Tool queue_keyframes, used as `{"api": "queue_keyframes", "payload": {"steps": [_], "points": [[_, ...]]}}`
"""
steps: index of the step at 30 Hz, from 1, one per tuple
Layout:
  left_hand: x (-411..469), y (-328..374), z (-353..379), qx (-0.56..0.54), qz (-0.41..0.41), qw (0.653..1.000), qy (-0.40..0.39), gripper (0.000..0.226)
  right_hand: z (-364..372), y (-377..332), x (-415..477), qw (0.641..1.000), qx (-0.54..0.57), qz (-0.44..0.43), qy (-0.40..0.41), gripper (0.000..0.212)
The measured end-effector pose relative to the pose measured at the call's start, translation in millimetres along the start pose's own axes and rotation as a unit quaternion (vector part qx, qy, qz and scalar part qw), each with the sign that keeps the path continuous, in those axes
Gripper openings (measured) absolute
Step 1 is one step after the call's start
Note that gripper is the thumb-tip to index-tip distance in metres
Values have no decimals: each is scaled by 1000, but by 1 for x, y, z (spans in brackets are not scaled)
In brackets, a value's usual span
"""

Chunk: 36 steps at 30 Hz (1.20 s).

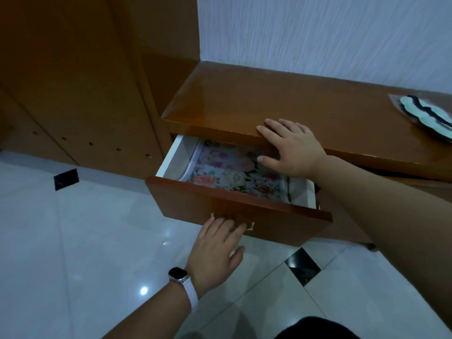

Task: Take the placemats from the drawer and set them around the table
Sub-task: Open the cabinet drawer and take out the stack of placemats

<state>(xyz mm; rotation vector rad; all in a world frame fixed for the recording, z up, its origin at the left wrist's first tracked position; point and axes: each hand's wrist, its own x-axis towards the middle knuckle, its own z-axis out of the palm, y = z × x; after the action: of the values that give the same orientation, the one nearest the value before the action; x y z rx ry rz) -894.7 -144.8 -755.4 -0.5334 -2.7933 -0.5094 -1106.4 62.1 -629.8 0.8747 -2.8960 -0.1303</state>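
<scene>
A wooden drawer (pixel 244 216) stands partly pulled out of a low brown cabinet. Inside lie floral placemats (pixel 227 167) with white trim, folded or stacked; a pale cloth shows at the drawer's right end. My left hand (pixel 217 250), a white watch on its wrist, has its fingers hooked on the brass drawer handle (pixel 249 226). My right hand (pixel 293 148) lies flat on the front edge of the cabinet top, fingers spread, thumb hanging over the drawer opening just above the placemats.
The cabinet top (pixel 269 99) is glossy brown, with a wavy-edged pale dish (pixel 428 116) at its far right. A tall wooden panel (pixel 73 81) stands to the left. White floor tiles (pixel 73 241) with small black insets lie below.
</scene>
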Motion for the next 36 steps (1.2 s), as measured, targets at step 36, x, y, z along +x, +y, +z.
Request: {"api": "queue_keyframes", "payload": {"steps": [36], "points": [[-49, 21, -51, -78, -15, 997, 0, 36, -4, -3, -2, 1000, 9, 3, -8, 81]]}}
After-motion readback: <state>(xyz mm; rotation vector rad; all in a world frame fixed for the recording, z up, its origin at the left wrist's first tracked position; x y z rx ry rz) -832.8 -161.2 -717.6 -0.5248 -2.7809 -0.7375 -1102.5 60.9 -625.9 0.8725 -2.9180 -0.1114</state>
